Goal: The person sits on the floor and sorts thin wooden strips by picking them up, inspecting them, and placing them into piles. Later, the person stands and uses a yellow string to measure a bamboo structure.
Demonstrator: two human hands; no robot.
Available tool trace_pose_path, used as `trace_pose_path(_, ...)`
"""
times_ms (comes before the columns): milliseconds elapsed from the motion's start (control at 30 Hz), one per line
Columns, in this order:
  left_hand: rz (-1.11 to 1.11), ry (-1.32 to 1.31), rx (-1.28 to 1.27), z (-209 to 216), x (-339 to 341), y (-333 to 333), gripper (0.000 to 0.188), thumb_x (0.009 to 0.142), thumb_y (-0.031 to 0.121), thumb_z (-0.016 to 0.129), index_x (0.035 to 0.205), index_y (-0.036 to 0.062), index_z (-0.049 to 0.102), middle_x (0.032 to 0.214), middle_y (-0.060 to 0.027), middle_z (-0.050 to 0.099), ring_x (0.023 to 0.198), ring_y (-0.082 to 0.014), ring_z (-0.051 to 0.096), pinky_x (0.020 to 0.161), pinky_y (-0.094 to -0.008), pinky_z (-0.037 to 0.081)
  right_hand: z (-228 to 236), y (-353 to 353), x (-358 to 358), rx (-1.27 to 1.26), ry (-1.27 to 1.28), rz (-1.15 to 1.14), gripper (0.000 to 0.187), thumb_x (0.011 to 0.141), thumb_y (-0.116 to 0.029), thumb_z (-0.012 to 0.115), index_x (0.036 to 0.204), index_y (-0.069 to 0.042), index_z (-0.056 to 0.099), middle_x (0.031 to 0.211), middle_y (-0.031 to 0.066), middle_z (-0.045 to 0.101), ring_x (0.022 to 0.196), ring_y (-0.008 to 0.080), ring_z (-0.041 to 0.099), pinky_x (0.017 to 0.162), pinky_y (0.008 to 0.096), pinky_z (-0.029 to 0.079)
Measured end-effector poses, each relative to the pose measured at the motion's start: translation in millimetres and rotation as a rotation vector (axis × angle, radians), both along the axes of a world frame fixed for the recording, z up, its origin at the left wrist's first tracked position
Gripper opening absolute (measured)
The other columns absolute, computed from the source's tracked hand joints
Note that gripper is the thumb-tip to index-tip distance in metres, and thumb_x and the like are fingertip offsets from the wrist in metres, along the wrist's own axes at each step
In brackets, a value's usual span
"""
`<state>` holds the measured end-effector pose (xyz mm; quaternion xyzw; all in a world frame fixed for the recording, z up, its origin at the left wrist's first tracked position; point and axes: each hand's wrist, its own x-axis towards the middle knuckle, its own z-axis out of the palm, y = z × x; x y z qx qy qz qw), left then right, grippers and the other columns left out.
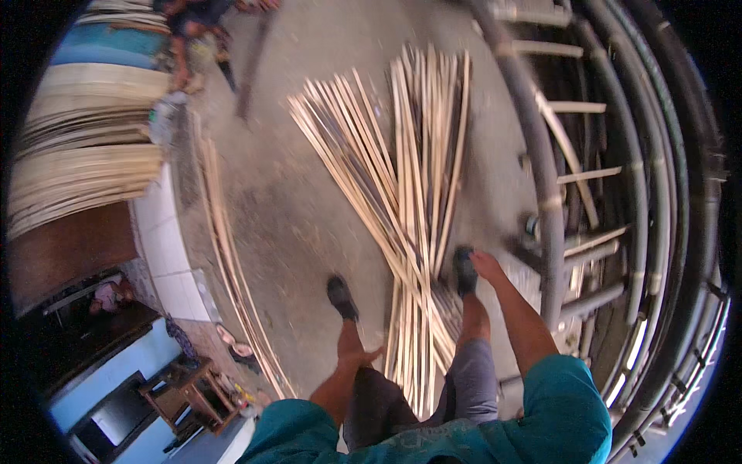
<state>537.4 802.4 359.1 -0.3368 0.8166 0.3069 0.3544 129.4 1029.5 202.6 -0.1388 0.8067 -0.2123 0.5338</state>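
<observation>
Long pale split-bamboo strips lie on the floor in two bundles that cross in front of me and run back between my legs. My left hand is by my left knee, left of the strips, with a finger or thumb stretched out and nothing visible in it. Lower down, my right hand hangs beside my dark right shoe, right of the strips. Its fingers are blurred and partly hidden, so I cannot make out their pose. My left shoe stands left of the bundles.
A rack of bamboo poles rises along the right. Thin long strips lie on the left floor beside a white-tiled ledge. Stacked pale strips fill the upper left, where another person is partly visible. A wooden stool stands lower left.
</observation>
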Motion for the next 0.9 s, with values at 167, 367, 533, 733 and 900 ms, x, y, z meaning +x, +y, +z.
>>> trace_pose_path(167,0.030,-0.198,-0.010,-137,-30,-14,0.102,0.076,0.072,0.054,0.139,-0.0056,0.035,0.144,-0.0290,0.032,0.134,-0.0410,0.031,0.111,-0.0419,0.026,-121,-39,84,0.109,-0.024,0.112,0.050,0.095,-0.042,0.040,0.108,0.003,0.060,0.114,0.0292,0.057,0.111,0.0436,0.052,0.095,0.0474,0.041)
trace_pose_path(367,0.813,0.088,0.250,-318,-66,-14,0.095,0.083,0.070,0.048,0.141,-0.0042,0.033,0.142,-0.0282,0.037,0.135,-0.0347,0.033,0.113,-0.0408,0.023,-252,-26,142,0.359,0.051,-0.394,0.076,0.094,-0.061,0.024,0.133,0.000,0.045,0.134,0.0265,0.046,0.126,0.0412,0.043,0.105,0.0461,0.033)
trace_pose_path(533,1.183,0.316,0.717,-352,-92,-2,0.100,0.082,0.077,0.033,0.145,0.0001,0.025,0.148,-0.0201,0.030,0.138,-0.0309,0.027,0.114,-0.0399,0.020,-239,-59,133,-0.151,-0.648,-1.078,0.103,0.081,-0.083,0.014,0.148,-0.005,0.023,0.152,0.0102,0.028,0.139,0.0273,0.026,0.113,0.0374,0.020)
trace_pose_path(733,1.559,0.242,0.980,-361,-96,-2,0.106,0.078,0.085,0.015,0.149,0.0071,0.018,0.154,-0.0115,0.022,0.141,-0.0279,0.021,0.115,-0.0407,0.017,-258,-40,163,0.154,0.359,-0.754,0.077,0.095,-0.062,0.025,0.144,-0.002,0.029,0.150,0.0126,0.027,0.139,0.0261,0.023,0.114,0.0356,0.016)
trace_pose_path(900,1.468,0.216,1.037,-412,-84,1,0.100,0.079,0.083,0.010,0.151,0.0134,0.014,0.155,-0.0074,0.019,0.142,-0.0270,0.019,0.115,-0.0411,0.016,-235,-43,147,0.113,0.105,-0.737,0.074,0.096,-0.059,0.026,0.133,0.002,0.046,0.135,0.0204,0.046,0.128,0.0342,0.041,0.107,0.0392,0.029)
